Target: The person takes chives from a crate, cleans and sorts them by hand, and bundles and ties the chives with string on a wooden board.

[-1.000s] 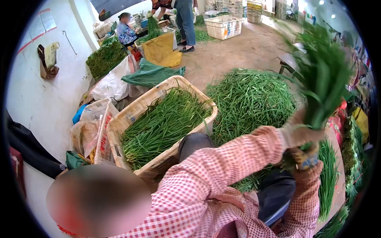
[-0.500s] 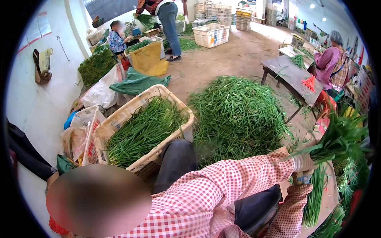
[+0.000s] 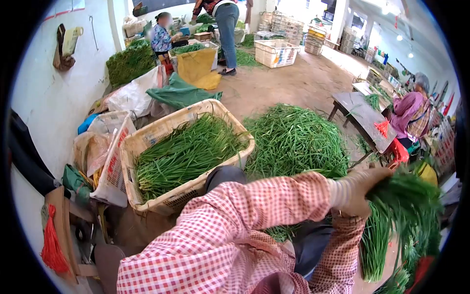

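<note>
My left hand (image 3: 360, 191), in a light glove with a striped cuff, is closed round a bunch of long green leaves (image 3: 409, 198). The bunch hangs to the right, its leaves blurred by motion. My right sleeve (image 3: 338, 252) rises from below to the left hand, which hides my right hand and its fingers. More green stalks (image 3: 374, 245) lie in a bundle on a board just below the held bunch. A large heap of loose green leaves (image 3: 298, 139) is on the floor beyond my arms.
A plastic crate (image 3: 230, 110) of green stalks stands left of the heap. A dark table (image 3: 360, 115) with red ties is at right, near a seated person (image 3: 411, 115). Two people are at the back left, one standing. A wooden stool with red ties is at lower left.
My left hand first swung down from a raised position with the leaves, then moved slightly left. My right hand's patterned glove has become hidden. The view has shifted, bringing the stool into sight.
</note>
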`<state>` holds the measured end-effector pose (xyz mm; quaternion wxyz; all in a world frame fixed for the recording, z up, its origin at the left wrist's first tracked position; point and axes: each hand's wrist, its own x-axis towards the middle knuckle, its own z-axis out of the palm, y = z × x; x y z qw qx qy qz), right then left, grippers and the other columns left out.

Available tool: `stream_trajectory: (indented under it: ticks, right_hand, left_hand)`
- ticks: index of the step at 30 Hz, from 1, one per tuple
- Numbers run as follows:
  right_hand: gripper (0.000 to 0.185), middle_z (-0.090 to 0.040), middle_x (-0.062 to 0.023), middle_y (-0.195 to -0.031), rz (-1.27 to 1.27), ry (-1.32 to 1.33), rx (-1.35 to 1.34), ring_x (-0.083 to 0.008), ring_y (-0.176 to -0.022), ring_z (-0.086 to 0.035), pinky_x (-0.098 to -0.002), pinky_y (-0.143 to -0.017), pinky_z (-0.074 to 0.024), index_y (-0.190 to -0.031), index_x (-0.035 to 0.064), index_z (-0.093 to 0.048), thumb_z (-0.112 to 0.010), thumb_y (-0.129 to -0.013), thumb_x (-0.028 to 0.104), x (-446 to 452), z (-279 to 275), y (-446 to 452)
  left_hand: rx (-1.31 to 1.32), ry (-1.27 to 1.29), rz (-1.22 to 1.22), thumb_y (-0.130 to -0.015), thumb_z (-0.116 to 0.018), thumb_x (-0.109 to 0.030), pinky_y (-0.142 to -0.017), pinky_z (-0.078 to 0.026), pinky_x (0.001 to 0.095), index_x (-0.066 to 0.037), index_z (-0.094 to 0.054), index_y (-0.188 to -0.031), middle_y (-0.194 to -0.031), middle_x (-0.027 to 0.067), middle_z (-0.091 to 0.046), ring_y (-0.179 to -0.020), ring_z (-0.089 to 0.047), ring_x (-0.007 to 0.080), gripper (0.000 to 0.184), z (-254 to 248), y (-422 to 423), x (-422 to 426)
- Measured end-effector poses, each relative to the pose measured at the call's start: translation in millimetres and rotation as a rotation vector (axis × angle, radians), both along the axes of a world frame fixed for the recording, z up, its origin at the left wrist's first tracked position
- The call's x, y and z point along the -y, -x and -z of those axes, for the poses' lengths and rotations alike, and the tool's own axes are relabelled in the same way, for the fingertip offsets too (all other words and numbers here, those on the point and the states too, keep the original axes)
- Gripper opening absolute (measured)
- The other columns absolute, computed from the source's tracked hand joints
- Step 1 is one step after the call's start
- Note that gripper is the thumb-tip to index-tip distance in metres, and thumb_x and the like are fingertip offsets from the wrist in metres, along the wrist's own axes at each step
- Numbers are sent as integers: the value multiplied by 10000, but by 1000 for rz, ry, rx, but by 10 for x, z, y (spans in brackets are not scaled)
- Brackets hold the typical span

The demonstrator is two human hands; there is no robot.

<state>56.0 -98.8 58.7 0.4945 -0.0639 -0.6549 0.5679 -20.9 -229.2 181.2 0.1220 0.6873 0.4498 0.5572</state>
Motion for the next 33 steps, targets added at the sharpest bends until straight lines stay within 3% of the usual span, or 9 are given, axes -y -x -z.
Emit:
stream_trajectory:
  ticks: [4,7,12,15,17,18,20,27,33]
  right_hand:
    - [549,-557,-129,-1088,-37,-2,-97,-194,-944,-573,-364,-809,-495,-1292,0,-405,-655,-845,198,20,-145,163]
    - [499,-555,-104,-1099,-240,203,-200,-193,-988,-562,-385,-883,-478,-1301,47,-423,-637,-852,86,15,-178,243]
    - [359,-550,-120,-1128,-114,-603,-100,-262,-964,-585,-392,-799,-513,-1171,100,-535,-653,-832,106,185,165,632]
    - [359,-546,-130,-1137,-96,-915,244,-279,-1031,-559,-399,-834,-490,-1056,55,-636,-753,-725,133,337,601,500]
    - [542,-553,-145,-1122,-182,243,639,-312,-1063,-548,-406,-856,-474,-1105,73,-655,-826,-600,171,1038,200,454]
    - [474,-570,-155,-1099,-89,-281,551,-335,-1012,-571,-419,-839,-485,-1086,134,-675,-780,-625,157,1056,349,426]
    - [414,-582,-171,-1092,215,-1082,374,-356,-958,-594,-439,-817,-497,-1090,175,-683,-712,-678,152,1115,346,434]
    - [673,-347,-257,-1416,-339,-910,436,-444,-1311,-347,-498,-1057,-336,-1301,124,-512,-652,-648,45,1273,455,786]
    - [334,-619,-142,-1105,-746,-398,319,-321,-1074,-577,-409,-911,-496,-1066,99,-646,-622,-752,-13,1340,341,608]
  left_hand:
    - [188,-79,-49,-730,-663,-125,-897,-485,349,-3,-368,-1340,-1145,156,-560,-1049,-580,250,688,402,489,482]
    - [477,553,45,-804,-684,-317,-866,-497,336,-14,-401,-1308,-1156,160,-559,-1057,-582,249,653,723,755,772]
    - [1644,788,529,-685,-502,-830,-919,-399,528,-85,-462,-1271,-1092,144,-569,-983,-576,281,948,1452,619,599]
    - [1808,454,781,-791,-614,-612,-878,-447,454,-59,-553,-1160,-1047,103,-607,-897,-588,225,668,1733,808,565]
    - [1828,585,428,-828,-640,-441,-836,-485,357,-33,-600,-1086,-1025,98,-624,-897,-587,222,484,1668,901,584]
    - [1933,746,368,-830,-665,-332,-803,-500,319,-23,-626,-1045,-976,92,-633,-886,-591,213,378,1584,968,627]
    - [1622,652,182,-820,-665,-322,-839,-498,331,1,-624,-1064,-994,111,-639,-930,-598,209,407,1559,982,690]
    - [1368,679,133,-806,-629,-203,-858,-536,452,7,-567,-1171,-1091,173,-624,-919,-634,346,426,1425,1455,931]
    - [897,828,-89,-725,-697,-198,-758,-570,377,35,-544,-1184,-1070,178,-634,-940,-639,263,536,1091,1892,1520]
